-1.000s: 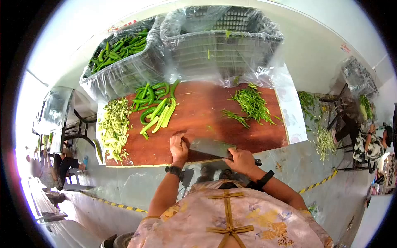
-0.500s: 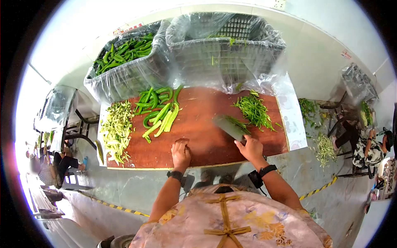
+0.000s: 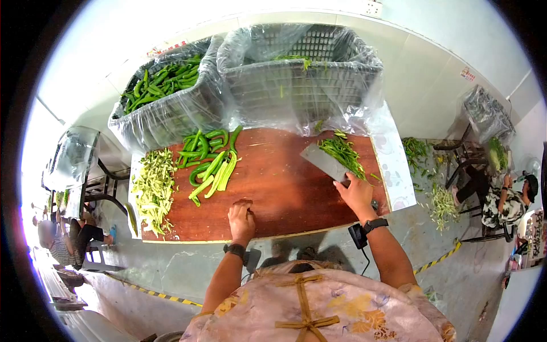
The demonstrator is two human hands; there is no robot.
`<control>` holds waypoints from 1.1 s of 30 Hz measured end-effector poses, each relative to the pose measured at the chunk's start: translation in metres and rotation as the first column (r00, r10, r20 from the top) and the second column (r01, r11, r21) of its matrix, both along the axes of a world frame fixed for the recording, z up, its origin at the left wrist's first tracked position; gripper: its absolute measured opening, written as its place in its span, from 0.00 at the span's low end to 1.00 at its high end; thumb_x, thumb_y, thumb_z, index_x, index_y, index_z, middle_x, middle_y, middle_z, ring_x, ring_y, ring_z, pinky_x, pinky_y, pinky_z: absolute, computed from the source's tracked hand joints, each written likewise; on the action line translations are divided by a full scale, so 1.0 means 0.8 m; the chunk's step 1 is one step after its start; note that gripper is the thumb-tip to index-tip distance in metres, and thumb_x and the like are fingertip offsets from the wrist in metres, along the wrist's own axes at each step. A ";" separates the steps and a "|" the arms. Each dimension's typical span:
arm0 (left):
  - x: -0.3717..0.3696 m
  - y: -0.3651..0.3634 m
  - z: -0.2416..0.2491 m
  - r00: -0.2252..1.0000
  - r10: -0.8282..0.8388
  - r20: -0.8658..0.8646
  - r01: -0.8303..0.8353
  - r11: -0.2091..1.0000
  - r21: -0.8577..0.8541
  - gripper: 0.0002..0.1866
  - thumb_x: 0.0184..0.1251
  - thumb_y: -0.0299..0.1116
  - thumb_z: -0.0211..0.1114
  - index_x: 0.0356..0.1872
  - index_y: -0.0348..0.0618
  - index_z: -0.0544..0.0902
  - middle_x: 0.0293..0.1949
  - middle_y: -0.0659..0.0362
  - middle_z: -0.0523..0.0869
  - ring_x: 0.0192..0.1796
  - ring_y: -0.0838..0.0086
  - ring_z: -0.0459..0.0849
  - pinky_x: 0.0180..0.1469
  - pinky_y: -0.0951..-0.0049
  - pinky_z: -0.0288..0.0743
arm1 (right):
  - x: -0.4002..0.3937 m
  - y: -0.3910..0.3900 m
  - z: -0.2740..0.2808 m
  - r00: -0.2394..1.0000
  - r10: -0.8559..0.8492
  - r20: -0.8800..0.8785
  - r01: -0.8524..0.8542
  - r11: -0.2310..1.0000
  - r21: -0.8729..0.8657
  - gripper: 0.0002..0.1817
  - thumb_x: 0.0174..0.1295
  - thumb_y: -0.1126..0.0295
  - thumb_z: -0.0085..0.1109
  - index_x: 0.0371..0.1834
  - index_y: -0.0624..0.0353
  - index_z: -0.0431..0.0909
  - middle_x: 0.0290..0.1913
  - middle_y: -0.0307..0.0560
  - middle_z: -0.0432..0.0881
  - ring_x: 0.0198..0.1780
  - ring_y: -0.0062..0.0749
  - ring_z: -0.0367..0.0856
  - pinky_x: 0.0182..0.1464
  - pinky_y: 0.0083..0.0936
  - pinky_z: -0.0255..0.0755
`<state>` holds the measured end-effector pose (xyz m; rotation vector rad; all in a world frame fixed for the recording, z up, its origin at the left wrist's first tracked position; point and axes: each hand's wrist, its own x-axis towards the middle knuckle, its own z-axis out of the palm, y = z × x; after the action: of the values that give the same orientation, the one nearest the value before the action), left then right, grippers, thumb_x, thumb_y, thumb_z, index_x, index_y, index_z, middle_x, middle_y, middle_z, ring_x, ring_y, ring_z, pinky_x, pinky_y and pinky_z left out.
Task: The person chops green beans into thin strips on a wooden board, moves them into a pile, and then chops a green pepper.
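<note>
My right hand grips a cleaver by its handle, near the right of the reddish-brown board. The broad blade lies flat or nearly so, its edge against a pile of green pepper shreds, part of which it hides. Near the board's front edge rests my left hand, fingers curled together; what they hold, if anything, is hidden. Beyond it to the left lie whole green chilli peppers and several split pale-green pieces. A heap of pale cut pepper pieces covers the board's left end.
Behind the board stand two plastic-lined crates, the left crate full of green peppers and the right crate with some green bits. Scraps lie on the floor at right. One person sits far right, another far left.
The cleaver has moved right, up against the shredded pile, with my right hand. My left hand stays near the front edge. The whole view has shifted slightly.
</note>
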<state>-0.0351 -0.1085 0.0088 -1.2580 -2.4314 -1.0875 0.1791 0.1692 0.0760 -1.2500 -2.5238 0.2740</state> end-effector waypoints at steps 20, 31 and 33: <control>-0.009 -0.002 -0.012 0.998 0.031 0.054 -0.031 1.000 0.003 0.10 0.53 0.25 0.56 0.37 0.42 0.81 0.41 0.53 0.81 0.46 0.55 0.75 0.50 0.59 0.68 | 0.008 -0.057 -0.013 0.945 0.154 -0.288 -0.265 0.877 -0.400 0.25 0.59 0.47 0.55 0.36 0.62 0.83 0.22 0.59 0.80 0.27 0.51 0.80 0.33 0.39 0.71; -0.124 -0.040 0.037 0.887 0.350 -0.300 -0.396 0.912 -0.107 0.13 0.54 0.31 0.57 0.42 0.46 0.79 0.45 0.58 0.79 0.51 0.61 0.74 0.53 0.58 0.65 | 0.027 -0.075 -0.025 0.975 0.145 -0.167 -0.199 0.904 -0.379 0.24 0.58 0.48 0.56 0.35 0.63 0.82 0.23 0.61 0.79 0.29 0.54 0.80 0.32 0.41 0.71; -0.142 -0.048 0.028 0.863 0.392 -0.320 -0.448 0.886 -0.122 0.12 0.55 0.32 0.56 0.42 0.47 0.79 0.45 0.58 0.80 0.52 0.62 0.74 0.54 0.58 0.64 | 0.025 -0.081 -0.017 0.957 0.165 -0.241 -0.245 0.902 -0.357 0.24 0.58 0.49 0.57 0.34 0.64 0.82 0.22 0.60 0.78 0.28 0.54 0.79 0.32 0.41 0.71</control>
<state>-0.1490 -0.1466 0.0311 -0.7919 -2.4557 -0.5186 0.1992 0.1047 0.0626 -1.0094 -2.4928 0.9387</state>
